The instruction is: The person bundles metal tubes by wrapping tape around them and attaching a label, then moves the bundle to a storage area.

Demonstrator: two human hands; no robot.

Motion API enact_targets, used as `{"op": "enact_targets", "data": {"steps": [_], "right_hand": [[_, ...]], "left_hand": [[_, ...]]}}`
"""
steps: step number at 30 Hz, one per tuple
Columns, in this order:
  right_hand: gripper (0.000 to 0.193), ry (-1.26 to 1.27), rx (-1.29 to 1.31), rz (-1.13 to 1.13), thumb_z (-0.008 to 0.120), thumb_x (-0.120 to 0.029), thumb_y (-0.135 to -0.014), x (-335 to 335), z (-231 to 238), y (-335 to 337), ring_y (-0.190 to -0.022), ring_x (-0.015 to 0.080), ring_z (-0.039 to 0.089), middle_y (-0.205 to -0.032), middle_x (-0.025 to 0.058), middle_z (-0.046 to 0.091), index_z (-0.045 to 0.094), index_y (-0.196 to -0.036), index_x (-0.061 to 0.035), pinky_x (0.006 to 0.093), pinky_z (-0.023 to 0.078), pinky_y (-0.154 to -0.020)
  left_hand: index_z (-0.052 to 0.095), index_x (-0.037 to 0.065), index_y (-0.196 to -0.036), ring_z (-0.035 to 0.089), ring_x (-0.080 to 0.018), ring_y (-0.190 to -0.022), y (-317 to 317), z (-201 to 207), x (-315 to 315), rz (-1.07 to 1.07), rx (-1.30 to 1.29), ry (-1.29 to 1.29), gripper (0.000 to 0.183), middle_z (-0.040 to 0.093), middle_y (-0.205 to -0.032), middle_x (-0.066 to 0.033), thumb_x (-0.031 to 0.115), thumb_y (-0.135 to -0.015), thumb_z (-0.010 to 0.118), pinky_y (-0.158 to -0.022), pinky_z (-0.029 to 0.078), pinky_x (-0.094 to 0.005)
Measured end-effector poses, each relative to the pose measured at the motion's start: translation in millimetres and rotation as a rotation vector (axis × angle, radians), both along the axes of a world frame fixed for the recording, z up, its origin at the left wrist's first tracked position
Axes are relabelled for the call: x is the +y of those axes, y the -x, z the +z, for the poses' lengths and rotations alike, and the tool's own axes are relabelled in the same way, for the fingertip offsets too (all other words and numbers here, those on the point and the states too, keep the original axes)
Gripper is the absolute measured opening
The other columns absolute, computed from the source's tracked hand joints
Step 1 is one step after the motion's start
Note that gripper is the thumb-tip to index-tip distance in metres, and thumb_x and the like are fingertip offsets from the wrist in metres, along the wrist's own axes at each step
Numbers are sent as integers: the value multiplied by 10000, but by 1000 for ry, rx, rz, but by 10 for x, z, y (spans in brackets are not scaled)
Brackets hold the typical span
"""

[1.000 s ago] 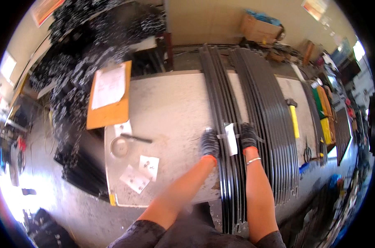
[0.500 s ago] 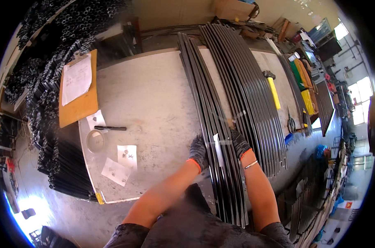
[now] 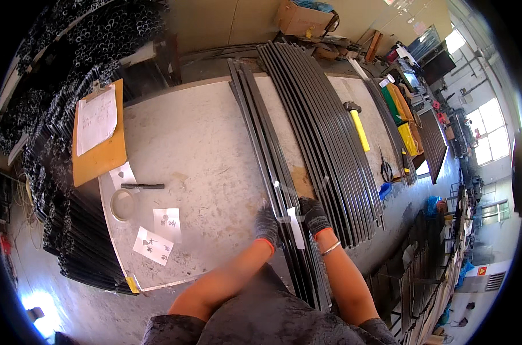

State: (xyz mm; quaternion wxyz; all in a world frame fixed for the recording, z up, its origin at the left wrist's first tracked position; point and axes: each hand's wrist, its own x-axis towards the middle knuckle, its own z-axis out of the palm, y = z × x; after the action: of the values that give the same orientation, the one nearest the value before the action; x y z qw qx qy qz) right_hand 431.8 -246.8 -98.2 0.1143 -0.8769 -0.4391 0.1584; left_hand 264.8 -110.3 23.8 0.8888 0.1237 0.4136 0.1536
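A narrow bundle of long dark metal tubes [image 3: 260, 138] runs away from me across the table, its near end reaching past the table edge by my body. My left hand [image 3: 267, 223], in a dark grey knit glove with an orange cuff, presses against the bundle's left side. On its right side my right hand [image 3: 314, 216], gloved alike, closes in with curled fingers. A white paper strip [image 3: 296, 229] lies on the bundle between the hands, beside a band of clear tape. Most of the fingertips are hidden against the tubes.
Right of the bundle lies a wide row of similar tubes [image 3: 318, 132], with a yellow-handled hammer [image 3: 360, 129] and scissors [image 3: 386, 170] beyond. Leftward are a clipboard [image 3: 103, 138], a marker [image 3: 142, 186], a tape roll [image 3: 123, 205] and paper slips [image 3: 153, 246]. Stacked tubes [image 3: 83, 224] stand past the table's left edge.
The whole view has shifted a little. My right hand has come closer to my left, and the bundle between them looks narrower. Both hands stay at its sides.
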Motion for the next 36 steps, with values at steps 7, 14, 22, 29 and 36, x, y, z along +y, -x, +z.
{"op": "enact_targets", "data": {"steps": [7,14,22,29,36], "right_hand": [[253,-203,475,99,422,-150,-963,553,1259,284,-841,244,622,-957,134,657,594,-1092,-15,333,497,-796],[299,-482,2220,-437,499,-225,-945,131,1250,707,-932,170,611,-1055,86,653,580,-1150,-22,283,511,-828],[318,-635,1385,-236,497,-245,-951,352,1247,1194,-973,167,595,-1101,86,633,571,-1176,-33,278,495,-859],[335,-744,1230,-264,494,-262,-956,322,1337,1284,-1008,164,582,-1141,85,616,564,-1199,-43,273,482,-886],[352,-768,1190,-318,492,-279,-961,305,1354,1361,-1044,161,569,-1181,84,599,557,-1222,-52,269,468,-912]], "left_hand": [[588,81,-1009,602,-230,-757,195,40,238,-129,-2,119,262,647,-934,-94,253,-966,394,-653,518,-359],[571,27,-1084,612,-210,-851,347,131,208,-145,-149,-142,200,641,-931,-100,37,-908,477,-696,539,-328],[528,76,-1162,562,-199,-932,766,-963,475,-93,-132,-274,276,572,-1050,-45,226,-950,436,-816,503,-360],[544,77,-1158,564,-195,-929,306,-548,699,-204,-54,-461,293,581,-1043,-47,266,-956,445,-813,504,-356],[551,81,-1143,570,-180,-919,165,-492,591,-262,-79,-419,265,592,-1028,-45,241,-941,488,-802,510,-342]]}}
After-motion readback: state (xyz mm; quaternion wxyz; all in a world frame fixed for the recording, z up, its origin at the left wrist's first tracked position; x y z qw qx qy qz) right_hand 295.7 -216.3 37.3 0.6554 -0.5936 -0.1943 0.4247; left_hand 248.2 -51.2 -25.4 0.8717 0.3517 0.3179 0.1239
